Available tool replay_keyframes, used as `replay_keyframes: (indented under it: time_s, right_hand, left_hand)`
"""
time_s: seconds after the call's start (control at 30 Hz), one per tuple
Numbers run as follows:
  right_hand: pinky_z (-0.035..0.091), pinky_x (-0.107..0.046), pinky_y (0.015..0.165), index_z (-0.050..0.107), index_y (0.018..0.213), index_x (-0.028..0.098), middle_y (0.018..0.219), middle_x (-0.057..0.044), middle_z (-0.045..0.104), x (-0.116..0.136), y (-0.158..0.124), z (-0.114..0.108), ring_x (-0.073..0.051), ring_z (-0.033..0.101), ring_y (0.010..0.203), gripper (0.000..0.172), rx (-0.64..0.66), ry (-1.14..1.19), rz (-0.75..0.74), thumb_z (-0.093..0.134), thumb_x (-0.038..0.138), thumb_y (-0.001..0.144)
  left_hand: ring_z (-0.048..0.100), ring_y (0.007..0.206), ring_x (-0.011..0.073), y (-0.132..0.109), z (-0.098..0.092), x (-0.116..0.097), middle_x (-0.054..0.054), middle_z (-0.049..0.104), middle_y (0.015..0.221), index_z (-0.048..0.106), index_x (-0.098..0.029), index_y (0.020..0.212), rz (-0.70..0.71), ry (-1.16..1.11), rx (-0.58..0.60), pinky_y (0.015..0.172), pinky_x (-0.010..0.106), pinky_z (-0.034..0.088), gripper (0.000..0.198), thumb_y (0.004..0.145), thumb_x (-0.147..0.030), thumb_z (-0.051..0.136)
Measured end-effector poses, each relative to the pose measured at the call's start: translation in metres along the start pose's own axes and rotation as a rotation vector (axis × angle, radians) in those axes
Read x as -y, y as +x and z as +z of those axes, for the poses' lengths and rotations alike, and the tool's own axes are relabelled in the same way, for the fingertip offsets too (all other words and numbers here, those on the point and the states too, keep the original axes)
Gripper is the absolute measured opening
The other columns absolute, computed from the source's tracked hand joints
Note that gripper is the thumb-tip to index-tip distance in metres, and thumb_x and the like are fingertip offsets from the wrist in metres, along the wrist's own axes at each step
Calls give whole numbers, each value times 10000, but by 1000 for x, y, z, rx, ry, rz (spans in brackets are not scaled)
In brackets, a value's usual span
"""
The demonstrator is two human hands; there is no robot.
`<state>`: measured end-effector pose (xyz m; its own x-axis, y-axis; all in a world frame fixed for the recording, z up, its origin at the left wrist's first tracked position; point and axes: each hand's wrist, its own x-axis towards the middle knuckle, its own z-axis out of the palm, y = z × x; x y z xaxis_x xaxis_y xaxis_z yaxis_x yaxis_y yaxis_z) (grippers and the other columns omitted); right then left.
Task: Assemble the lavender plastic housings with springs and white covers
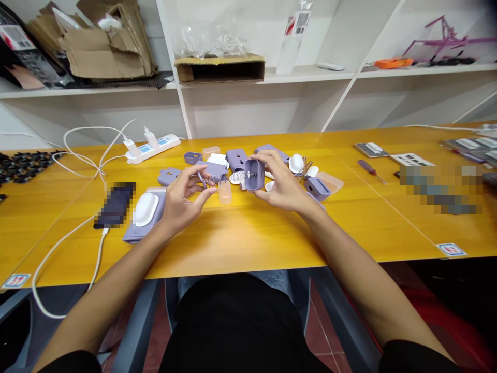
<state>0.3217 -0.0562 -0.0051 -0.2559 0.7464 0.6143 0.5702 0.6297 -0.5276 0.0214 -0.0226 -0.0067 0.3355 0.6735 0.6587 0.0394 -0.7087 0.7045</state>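
Observation:
My right hand grips a small purple box-shaped plastic housing, its open side turned towards me. A thin metal coil spring stretches from inside the housing over to my left hand. Between the left thumb and fingers is a thin purple piece at the spring's other end; its exact shape is partly hidden. Just below the spring lies a translucent orange cover. Behind and around both hands are several loose purple housings and white rounded parts.
At the left, a white part rests on a purple case beside a phone with a white cable. A power strip stands behind. To the right lie a screwdriver and flat trays. White shelving borders the back.

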Motion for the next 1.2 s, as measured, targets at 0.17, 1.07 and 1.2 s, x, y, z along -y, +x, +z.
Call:
replay_keyframes:
  time_s: [0.17, 1.07, 1.2]
  right_hand:
    - [539, -601, 1206, 504, 1575, 374, 1486, -134, 500, -2, 0, 0, -382, 504, 1482, 829, -3, -35, -23, 797, 208, 817]
    - [509, -598, 1248, 536, 1589, 365, 1619, -127, 623, 0, -2, -2, -378, 554, 1557, 924, 18, 357, 143, 976, 542, 797]
    - [553, -589, 1202, 571, 1524, 355, 1573, -123, 664, 6, 0, -3, -359, 588, 1526, 774, 8, 429, 190, 862, 673, 881]
  left_hand:
    - [812, 1035, 198, -1, 0, 1, 74, 725, 1201, 649, -238, 1391, 1, -16, 5, 909, 332, 698, 515, 927, -281, 870]
    - [777, 1100, 240, 0, -3, 5, 101, 749, 1250, 708, -260, 1463, -50, 61, 58, 959, 417, 717, 578, 907, -276, 863]
    - [776, 1006, 203, 0, -1, 9, 87, 733, 1219, 678, -258, 1510, -166, -121, 46, 866, 383, 728, 643, 899, -291, 878]
